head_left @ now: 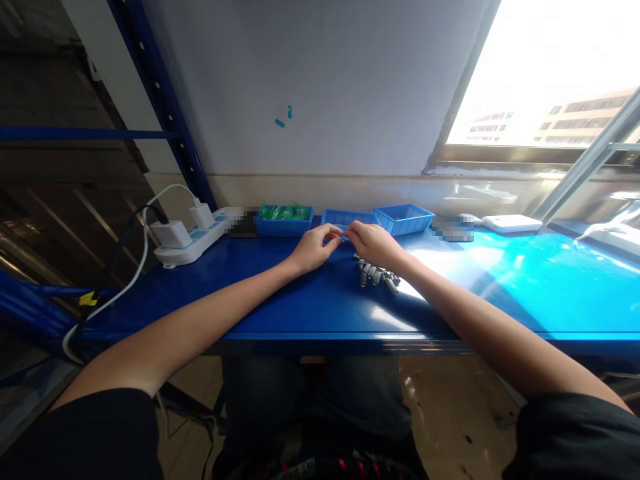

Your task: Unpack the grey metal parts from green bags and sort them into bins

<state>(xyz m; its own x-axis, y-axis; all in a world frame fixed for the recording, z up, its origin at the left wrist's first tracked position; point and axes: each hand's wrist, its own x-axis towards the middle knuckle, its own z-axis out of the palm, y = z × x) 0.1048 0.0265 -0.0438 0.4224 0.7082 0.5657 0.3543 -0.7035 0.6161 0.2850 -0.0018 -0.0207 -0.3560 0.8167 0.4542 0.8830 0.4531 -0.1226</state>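
Both hands meet over the middle of the blue table, in front of the middle blue bin (345, 217). The fingertips of my left hand (318, 249) are pinched on something small that I cannot make out. My right hand (369, 241) touches the same spot from the right, its fingers closed and partly hiding what lies between them. Just below my right hand, several grey metal fittings (376, 274) lie in a loose pile on the table (300, 300).
A blue bin with green pieces (285, 221) stands at the back left, another blue bin (404, 220) at the back right. A white power strip (193, 245) with plugs and cables lies at the left. A white device (512, 223) rests near the window.
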